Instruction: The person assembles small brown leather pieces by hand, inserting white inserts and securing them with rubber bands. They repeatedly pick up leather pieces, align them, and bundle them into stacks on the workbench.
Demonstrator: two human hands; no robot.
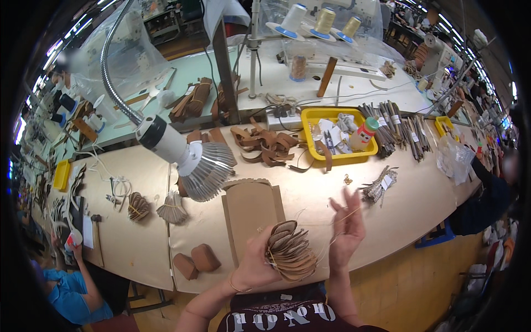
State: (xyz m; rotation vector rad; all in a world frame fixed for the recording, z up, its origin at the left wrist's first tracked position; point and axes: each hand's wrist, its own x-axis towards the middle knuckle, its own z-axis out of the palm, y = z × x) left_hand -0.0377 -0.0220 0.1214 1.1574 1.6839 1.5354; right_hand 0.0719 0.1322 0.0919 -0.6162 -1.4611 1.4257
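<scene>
One bundle (292,253), even tension

Hold snugly, clasped in left hand (256,260), over table's (398,218) near edge. With right hand (347,235) half open, apparently hooking thin band (350,213), draw gently, avoiding crushing outer layers.

I've got my left grip (255,260) curled at six o'clock; right grip (348,229) raised at four, fingers (353,203) loosely spread, forearm (341,290) near upright.

Held bundle (293,254) matt, leathery; tray (351,157) plastic; lamp neck (104,62) shiny metal.
</scene>
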